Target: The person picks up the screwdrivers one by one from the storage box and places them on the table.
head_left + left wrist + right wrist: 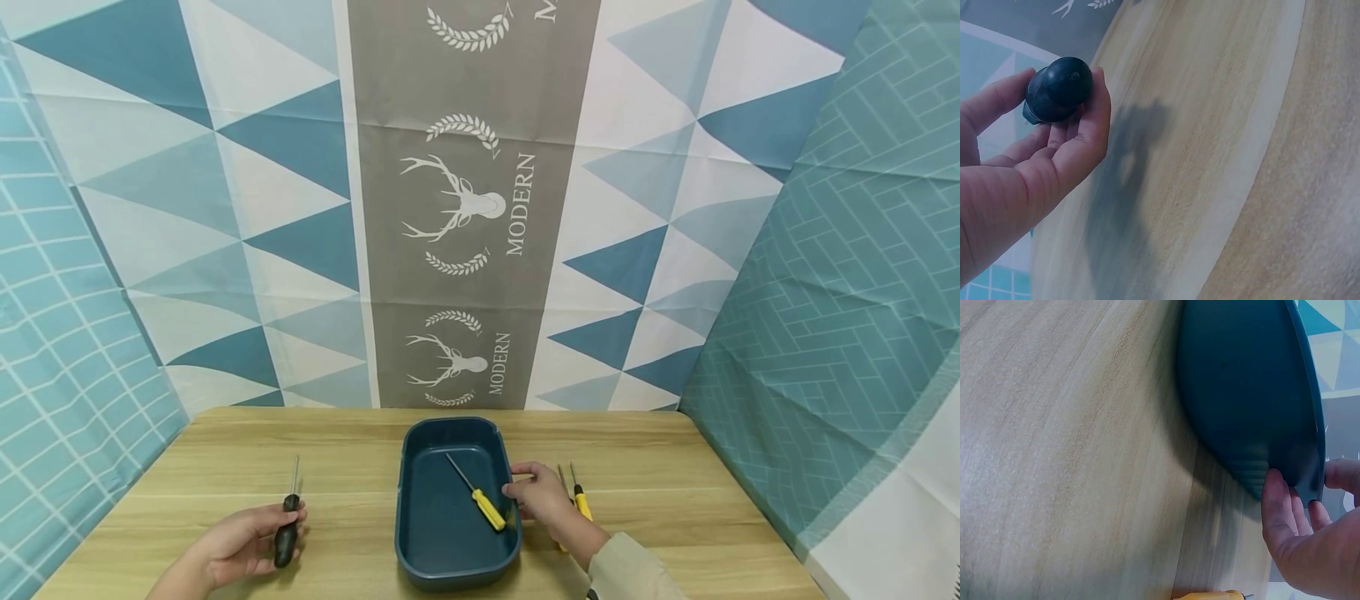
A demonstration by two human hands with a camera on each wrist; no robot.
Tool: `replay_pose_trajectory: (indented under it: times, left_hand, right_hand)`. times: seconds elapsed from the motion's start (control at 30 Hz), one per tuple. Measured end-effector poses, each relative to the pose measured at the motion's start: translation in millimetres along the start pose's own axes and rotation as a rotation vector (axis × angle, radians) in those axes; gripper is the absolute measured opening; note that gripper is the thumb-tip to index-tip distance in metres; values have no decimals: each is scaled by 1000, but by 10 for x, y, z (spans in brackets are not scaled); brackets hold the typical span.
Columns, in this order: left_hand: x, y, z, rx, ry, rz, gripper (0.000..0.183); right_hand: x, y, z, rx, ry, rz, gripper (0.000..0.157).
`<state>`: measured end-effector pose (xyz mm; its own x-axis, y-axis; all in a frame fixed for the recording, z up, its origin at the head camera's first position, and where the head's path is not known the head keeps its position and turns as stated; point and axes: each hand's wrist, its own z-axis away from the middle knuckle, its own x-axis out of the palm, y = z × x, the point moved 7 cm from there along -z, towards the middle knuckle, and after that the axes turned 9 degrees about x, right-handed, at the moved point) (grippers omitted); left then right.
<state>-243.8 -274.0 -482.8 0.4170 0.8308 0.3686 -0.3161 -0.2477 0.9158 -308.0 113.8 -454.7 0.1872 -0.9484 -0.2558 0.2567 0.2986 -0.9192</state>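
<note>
My left hand [238, 546] holds a black-handled screwdriver [286, 536], its metal shaft pointing toward the back of the table. In the left wrist view the rounded end of the black handle [1067, 86] sits between thumb and fingers, raised over the tabletop. My right hand [542, 500] grips the right side wall of a dark blue rectangular bin [431, 508], thumb at the rim. The right wrist view shows the fingers pressed on the outside of that wall. Inside the bin a screwdriver with a yellow handle [488, 509] lies diagonally.
Just right of the bin, a yellow and black screwdriver [581, 500] lies on the wooden table [345, 467], beside another tool partly hidden by my right hand and forearm. A patterned cloth wall [465, 275] rises behind the table's back edge, with tile-patterned cloths at both sides.
</note>
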Motion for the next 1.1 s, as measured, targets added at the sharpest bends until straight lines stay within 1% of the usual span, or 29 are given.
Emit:
replay_pose_trajectory:
  times: [0.2,0.5,0.67,0.77,0.9,0.97,1.1]
  left_hand:
    - [-61,5,38,4,7,-15,23]
    - [-127,7,118,1,-47,29,26]
    - [-196,17,154,2,-50,40,27]
    - [-254,37,168,23,-17,13,25]
    - [-351,67,178,45,64,-58,19]
    - [-400,76,184,45,103,-88,17]
    - [-488,83,204,37,143,-123,16]
  right_hand:
    - [2,6,-7,4,-1,6,44]
    - [11,10,-14,6,-4,7,43]
    - [12,3,-11,14,-5,9,44]
    - [3,-3,-9,18,-3,10,44]
    - [-17,-4,-2,22,4,12,44]
    - [-25,-3,2,23,5,11,44]
    - [-29,-10,10,20,6,8,44]
